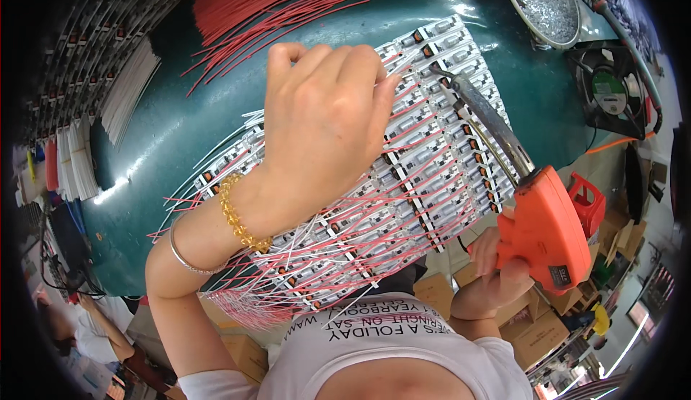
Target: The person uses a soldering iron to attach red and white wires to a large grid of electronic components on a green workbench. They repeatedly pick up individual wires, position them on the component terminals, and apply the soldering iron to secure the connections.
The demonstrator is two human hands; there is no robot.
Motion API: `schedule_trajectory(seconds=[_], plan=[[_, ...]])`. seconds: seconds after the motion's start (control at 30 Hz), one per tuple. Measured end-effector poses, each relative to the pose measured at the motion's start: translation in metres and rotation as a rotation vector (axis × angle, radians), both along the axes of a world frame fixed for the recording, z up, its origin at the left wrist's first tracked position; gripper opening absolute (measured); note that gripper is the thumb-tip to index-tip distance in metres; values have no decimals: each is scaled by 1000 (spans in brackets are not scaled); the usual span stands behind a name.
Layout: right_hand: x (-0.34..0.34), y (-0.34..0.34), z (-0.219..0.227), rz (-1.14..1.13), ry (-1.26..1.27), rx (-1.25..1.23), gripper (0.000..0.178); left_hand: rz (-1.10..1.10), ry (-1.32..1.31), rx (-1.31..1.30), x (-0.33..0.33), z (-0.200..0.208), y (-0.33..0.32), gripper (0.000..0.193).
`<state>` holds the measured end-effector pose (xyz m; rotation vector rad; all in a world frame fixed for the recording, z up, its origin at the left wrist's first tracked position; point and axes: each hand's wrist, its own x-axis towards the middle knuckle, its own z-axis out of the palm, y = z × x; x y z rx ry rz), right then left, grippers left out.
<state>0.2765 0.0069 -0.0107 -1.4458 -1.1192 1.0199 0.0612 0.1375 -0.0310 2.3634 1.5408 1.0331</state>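
My left hand (324, 105) is above the upper middle of a sheet of small circuit boards (432, 177). Its fingers are curled, and thumb and forefinger pinch a thin red wire (396, 73) whose end lies near the boards. My right hand (497, 270) is wrapped round the handle of an orange soldering gun (547, 231). The gun's dark metal tip (443, 73) touches or hovers just above the boards beside my left fingertips; I cannot tell which. Rows of red and white wires (288, 256) trail from the boards toward my body.
Loose red wires (266, 4) lie at the back of the green table (173, 134), with white wires (133, 94) at the left. A round dish of silvery bits (541, 8) stands at the back right, near a black fan (608, 87). Cardboard boxes (536, 335) sit below the table.
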Motion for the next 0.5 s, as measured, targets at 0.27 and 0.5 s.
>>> schedule_trajectory(seconds=[0.27,0.5], plan=[[8,-9,-12,-31,154,49,85,-24,-20,138,-7,9,4,12],[18,-12,-6,49,189,-14,86,-22,-95,-189,2,13,-8,11]])
